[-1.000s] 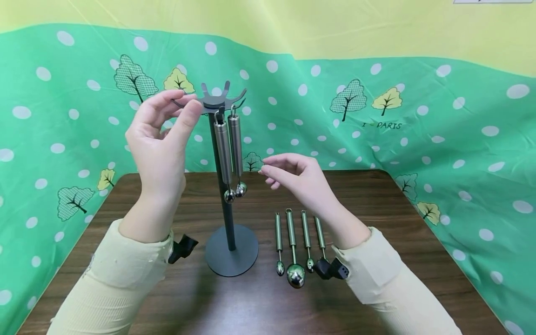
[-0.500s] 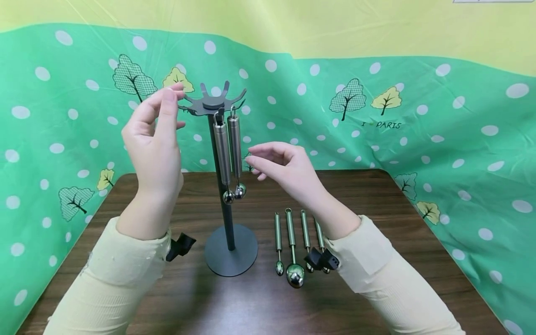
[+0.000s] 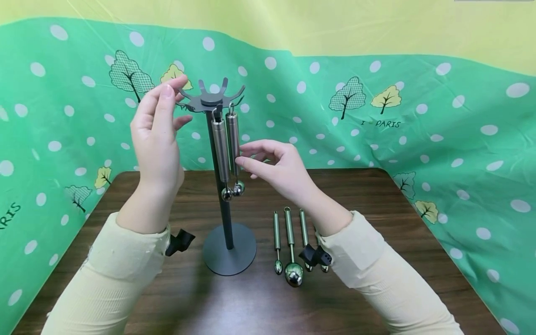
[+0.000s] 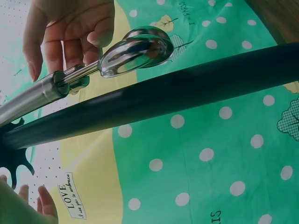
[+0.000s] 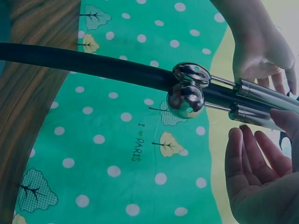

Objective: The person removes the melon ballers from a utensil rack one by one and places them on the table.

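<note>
A dark metal stand with a ring of curved hooks at its top stands on the table. Two steel melon ballers hang from it side by side, a left one and a right one, bowls down. My right hand is at the right baller's handle, its thumb tip against the handle in the right wrist view and its other fingers loosely bent close by. My left hand is raised beside the hooks, fingertips by the leftmost hook, holding nothing.
Several more steel scoops lie in a row on the wooden table, right of the stand's round base; my right wrist partly covers some. A green and yellow patterned cloth hangs behind.
My right hand has moved left and slightly up to the hanging right baller. My left thumb has drawn back from the hook tips. The melon ballers stay hanging.
</note>
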Demonstrator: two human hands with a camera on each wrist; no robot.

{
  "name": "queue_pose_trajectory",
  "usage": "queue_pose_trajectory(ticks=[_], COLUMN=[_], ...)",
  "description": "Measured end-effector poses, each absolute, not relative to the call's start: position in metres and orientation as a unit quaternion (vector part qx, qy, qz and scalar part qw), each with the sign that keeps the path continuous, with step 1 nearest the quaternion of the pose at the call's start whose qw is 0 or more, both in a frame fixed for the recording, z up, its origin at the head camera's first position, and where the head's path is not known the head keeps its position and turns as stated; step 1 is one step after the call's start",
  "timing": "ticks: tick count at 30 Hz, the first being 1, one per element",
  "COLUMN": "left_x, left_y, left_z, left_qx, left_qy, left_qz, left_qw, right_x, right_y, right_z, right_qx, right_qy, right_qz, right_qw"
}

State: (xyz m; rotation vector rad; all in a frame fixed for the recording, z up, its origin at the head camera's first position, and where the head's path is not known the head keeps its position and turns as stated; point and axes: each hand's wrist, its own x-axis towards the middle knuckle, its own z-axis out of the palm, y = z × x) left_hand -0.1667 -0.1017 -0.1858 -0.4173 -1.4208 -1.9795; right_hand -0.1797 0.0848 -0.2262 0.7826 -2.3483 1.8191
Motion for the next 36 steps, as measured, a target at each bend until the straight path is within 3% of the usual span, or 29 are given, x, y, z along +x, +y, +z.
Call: queue_pose_trajectory(ticks=[13, 36], left_x=[-0.172, -0.17], left_y=[-0.102, -0.099], left_z=[-0.187, -0.19], left_qx=[-0.207, -0.212], left_qy=[-0.482, -0.47], left_qz=[-0.8, -0.8], left_qw=[0.292, 0.306], right_x=[-0.181, -0.162], right_y=[0.076, 0.093], right_z=[-0.228, -0.217], right_qx=[0.295, 0.323], right_qy=[-0.787, -0.763], right_qz=[0.534, 0.525], right_qw=[0.094, 0.192])
